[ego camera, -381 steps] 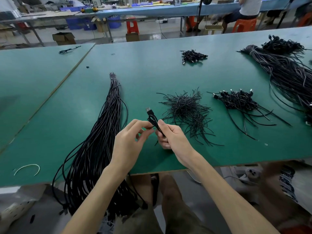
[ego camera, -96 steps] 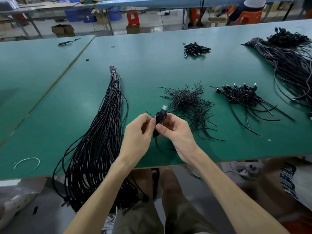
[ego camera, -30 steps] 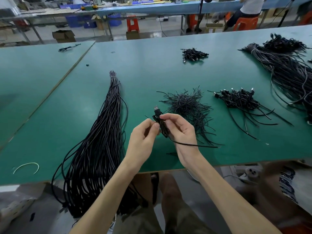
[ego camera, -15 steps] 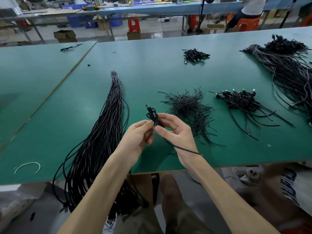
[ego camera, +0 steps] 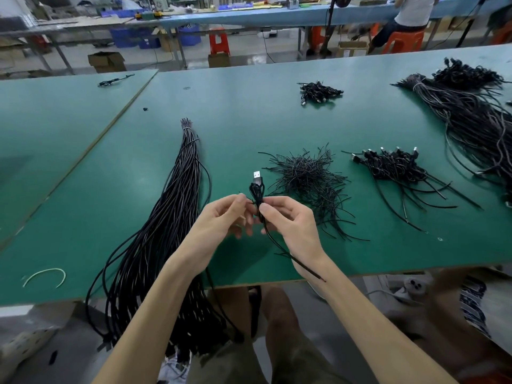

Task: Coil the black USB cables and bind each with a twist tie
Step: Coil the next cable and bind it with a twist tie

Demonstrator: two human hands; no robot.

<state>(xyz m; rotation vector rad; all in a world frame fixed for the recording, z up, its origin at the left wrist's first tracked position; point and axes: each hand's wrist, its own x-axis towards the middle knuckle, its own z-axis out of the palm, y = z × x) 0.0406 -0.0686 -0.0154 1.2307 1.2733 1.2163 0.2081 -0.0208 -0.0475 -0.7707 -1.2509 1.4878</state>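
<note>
Your right hand (ego camera: 288,223) pinches the coil (ego camera: 257,191), your left hand (ego camera: 221,217) the tie (ego camera: 251,202); squeeze the loops tight and twist the tie ends snug

Reaches both forearms forward. Pinches coiled cable (ego camera: 257,190) with left hand (ego camera: 221,221) and right hand (ego camera: 292,224), fingertips nearly meeting.

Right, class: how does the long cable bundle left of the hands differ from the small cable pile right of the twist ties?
The long bundle lies stretched out and hangs over the table's near edge; the small pile is coiled and sits wholly on the table. The long bundle holds far more cable than the small pile. Both are black.
</note>
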